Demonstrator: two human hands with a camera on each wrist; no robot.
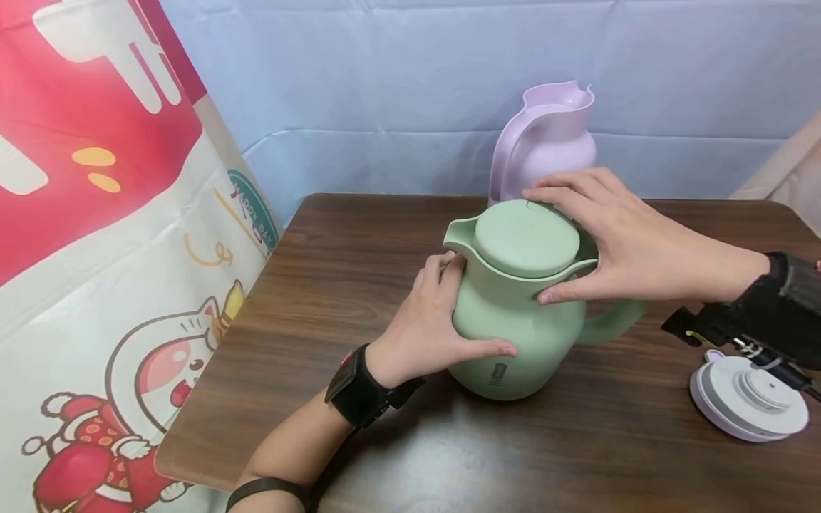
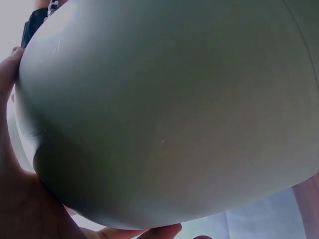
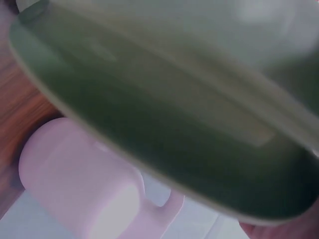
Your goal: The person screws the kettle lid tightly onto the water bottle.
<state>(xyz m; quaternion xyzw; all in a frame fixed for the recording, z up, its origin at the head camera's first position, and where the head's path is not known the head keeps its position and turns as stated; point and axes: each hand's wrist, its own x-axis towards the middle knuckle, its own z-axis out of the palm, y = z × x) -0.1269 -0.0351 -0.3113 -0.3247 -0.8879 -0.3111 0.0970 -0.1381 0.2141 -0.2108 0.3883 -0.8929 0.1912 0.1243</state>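
A light green thermos jug (image 1: 545,331) stands on the table, its spout to the left and its handle (image 1: 612,324) to the right. A round green lid (image 1: 527,239) sits in its mouth. My left hand (image 1: 430,324) holds the jug's belly from the left, thumb across the front and fingers behind. From the right, my right hand (image 1: 631,239) grips the top, its thumb against the neck under the rim and its fingers over the far side beside the lid. The belly (image 2: 164,114) fills the left wrist view; the rim (image 3: 149,164) crosses the right wrist view, blurred.
Behind the green jug, a lilac jug (image 1: 554,146) with an uncovered mouth stands near the table's back edge. A white and lilac lid (image 1: 747,395) lies on the brown wooden table (image 1: 359,249) at right. Pale blue cloth (image 1: 410,85) hangs behind, a printed one (image 1: 96,306) at left.
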